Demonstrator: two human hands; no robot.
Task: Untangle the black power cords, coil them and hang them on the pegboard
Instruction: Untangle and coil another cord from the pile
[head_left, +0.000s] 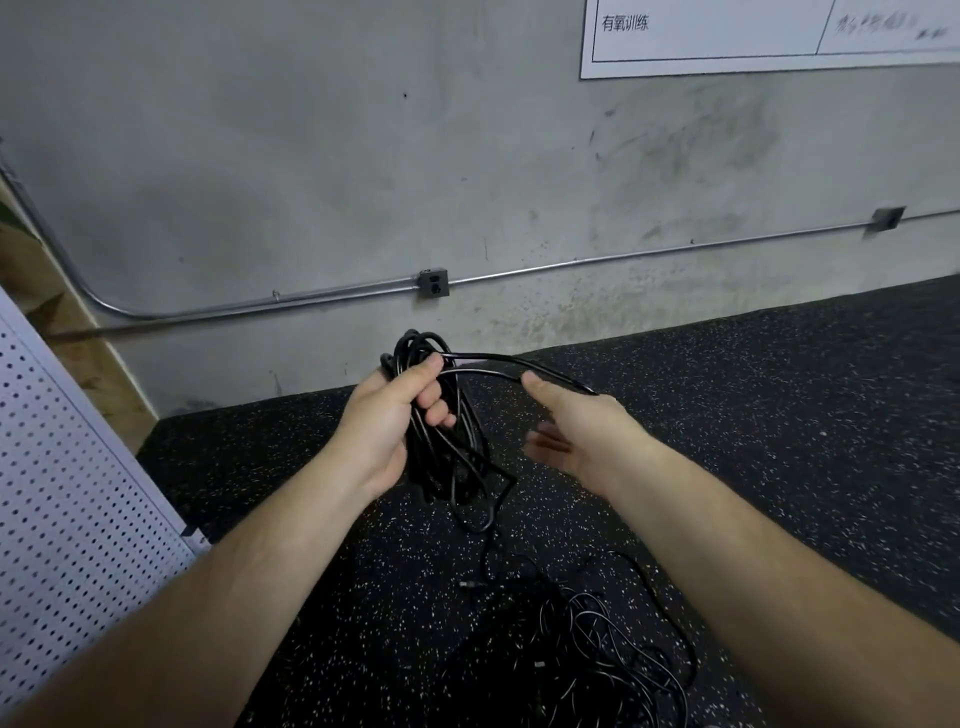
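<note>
Forearms (208, 597) reach over the speckled floor (779, 415). White pegboard (78, 493) stands at its left edge; tangled cords (597, 639) lie by its near edge. Left hand (387, 426) clenches the coiled cord (441, 462); right hand (576, 431) has its fingers released, one strand crossing it.

Pegboard (78, 493) left — cord tangle (613, 639) below

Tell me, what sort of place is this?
Probably a gym: speckled black rubber floor, a wall chart reading "aerobic training" in Chinese, and a bare concrete wall with surface conduit.
</note>
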